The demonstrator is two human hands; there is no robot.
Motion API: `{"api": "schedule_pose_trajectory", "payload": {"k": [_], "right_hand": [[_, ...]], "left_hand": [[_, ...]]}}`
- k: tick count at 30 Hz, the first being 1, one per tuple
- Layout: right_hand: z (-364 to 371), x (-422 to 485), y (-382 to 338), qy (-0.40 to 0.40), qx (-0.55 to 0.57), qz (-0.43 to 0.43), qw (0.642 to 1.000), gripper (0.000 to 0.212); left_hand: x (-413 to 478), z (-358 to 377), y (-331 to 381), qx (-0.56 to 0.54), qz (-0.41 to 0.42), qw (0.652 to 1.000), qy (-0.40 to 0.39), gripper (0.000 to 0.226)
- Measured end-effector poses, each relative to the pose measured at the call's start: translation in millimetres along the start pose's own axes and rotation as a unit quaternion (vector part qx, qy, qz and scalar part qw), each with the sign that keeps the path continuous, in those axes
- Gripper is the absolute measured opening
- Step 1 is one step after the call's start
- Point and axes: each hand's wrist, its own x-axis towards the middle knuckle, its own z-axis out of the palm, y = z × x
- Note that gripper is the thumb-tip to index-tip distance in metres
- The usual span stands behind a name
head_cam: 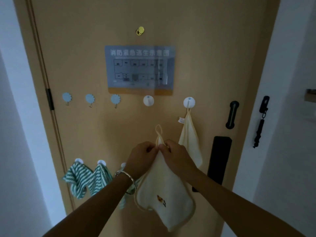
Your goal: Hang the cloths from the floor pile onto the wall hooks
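Both forearms are reaching in from the bottom of the view, a bracelet (pixel 125 175) sitting on the left wrist. Well down and to the left of the empty white hook (pixel 148 100), green striped cloths (pixel 80 178) are hanging on a lower row. Below that hook and a touch left, the left hand (pixel 142 155) is pinching the top corner of the cream cloth (pixel 164 190), fingers curled on the fabric. The cloth is dangling between the two hands, in front of the door (pixel 205 48), and its loop (pixel 158 130) is standing up above the knuckles, under the hook and a little to its right, not yet reaching it. Just right of the loop, the right hand (pixel 177 154) is pinching the same corner, its fingertips touching the left hand's. Further right of the hook, a matching cream cloth (pixel 189 139) is hanging from the neighbouring white hook. The floor pile is not showing from here.

To my eye, doing this well is meaning keeping the loop spread wide, lifting it above the hook's peg and a little leftward, then lowering it on before letting go. A loop that is twisting shut is likely slipping past the peg.
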Motion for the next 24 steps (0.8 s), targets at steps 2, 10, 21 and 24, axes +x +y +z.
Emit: {"api": "schedule_pose_trajectory", "payload": {"k": [2,10,21,24], "right_hand": [[2.1,28.4,7.1,0.015,-0.016,-0.002,1.000,0.031],[24.7,149.5,5.5,0.066,-0.060,0.010,0.996,0.029],[23.8,215.7,13.3,0.073,-0.080,0.000,0.994,0.028],[20.4,224.8,14.4,0.065,-0.082,-0.008,0.994,0.030]], "left_hand": [[32.3,3.2,-9.9,-0.008,0.024,1.000,-0.004,0.023],[157.5,-7.0,-49.9,-0.033,0.046,0.998,0.026,0.032],[213.8,-1.1,-63.4,-0.086,0.084,0.991,0.065,0.045],[219.1,-2.2,-65.2,-0.127,0.074,0.987,0.059,0.042]]}}
